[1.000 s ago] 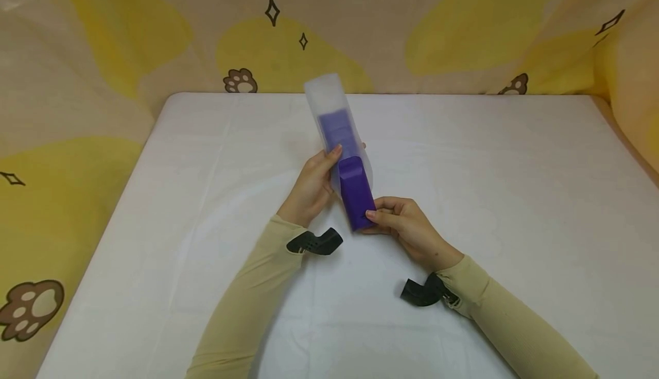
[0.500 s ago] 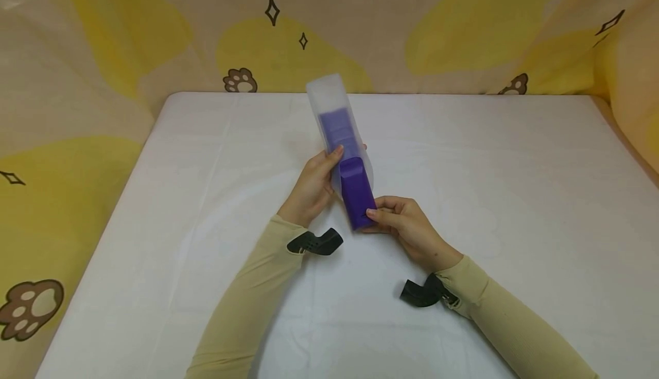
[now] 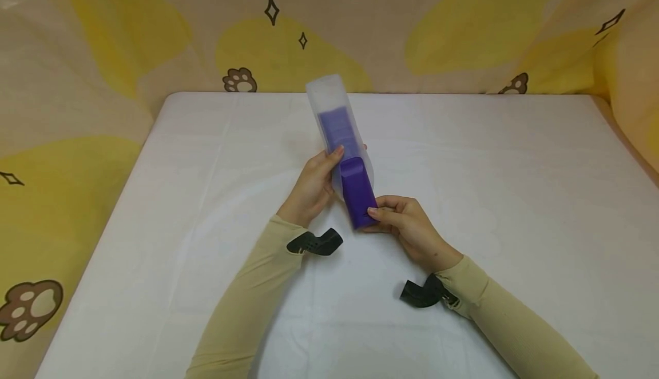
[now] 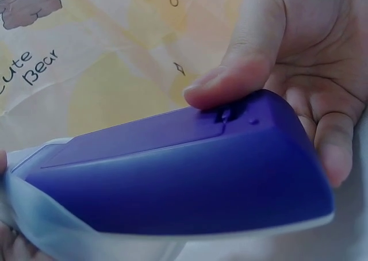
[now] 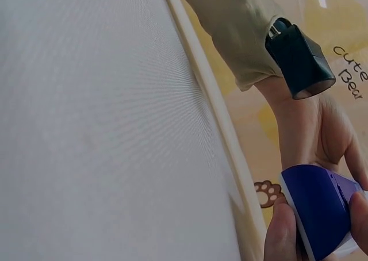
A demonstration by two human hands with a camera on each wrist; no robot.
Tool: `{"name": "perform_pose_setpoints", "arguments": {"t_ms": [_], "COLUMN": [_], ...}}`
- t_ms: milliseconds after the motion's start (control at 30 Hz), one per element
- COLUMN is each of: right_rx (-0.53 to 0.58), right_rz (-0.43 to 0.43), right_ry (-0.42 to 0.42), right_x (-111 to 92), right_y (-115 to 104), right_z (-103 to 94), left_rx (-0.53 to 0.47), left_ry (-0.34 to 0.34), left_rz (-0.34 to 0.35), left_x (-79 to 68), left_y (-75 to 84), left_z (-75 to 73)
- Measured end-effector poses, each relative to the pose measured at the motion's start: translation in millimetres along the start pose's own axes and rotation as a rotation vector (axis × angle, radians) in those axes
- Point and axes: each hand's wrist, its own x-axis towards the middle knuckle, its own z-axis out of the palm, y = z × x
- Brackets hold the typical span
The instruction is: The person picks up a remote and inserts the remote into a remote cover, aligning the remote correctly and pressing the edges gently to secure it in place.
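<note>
A purple plastic device (image 3: 358, 196) of unclear kind is tilted over the table's middle. Its upper part lies inside a frosted, see-through plastic sleeve (image 3: 325, 94), and its lower end sticks out. My left hand (image 3: 309, 187) grips the sleeve with the device inside, thumb on top, other fingers mostly hidden behind. At the bare lower end, my right hand (image 3: 412, 227) pinches the device between thumb and fingers. In the left wrist view, the purple device (image 4: 195, 180) has a panel outline and a small latch-like notch beside the right thumb (image 4: 233, 83). The right wrist view shows its rounded purple end (image 5: 319, 209).
A white-covered table (image 3: 515, 207) lies beneath both hands. Behind and left of it hangs a yellow and beige printed cloth (image 3: 386, 30). Black wrist mounts stick out from the left sleeve (image 3: 247, 299) and the right sleeve (image 3: 515, 322).
The right hand has shifted very slightly upward with the device's lower end. The left hand and plastic sleeve have barely moved, and both grips stay the same.
</note>
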Motion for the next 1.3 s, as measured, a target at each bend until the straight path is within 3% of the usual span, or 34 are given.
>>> {"name": "perform_pose_setpoints", "arguments": {"t_ms": [1300], "right_rx": [0.016], "right_rz": [-0.021], "right_ry": [0.009], "right_x": [0.4], "right_y": [0.9], "right_z": [0.0], "left_rx": [-0.013], "left_ry": [0.014], "left_rz": [-0.027], "left_x": [1.2], "left_y": [-6.0], "left_z": [1.8]}}
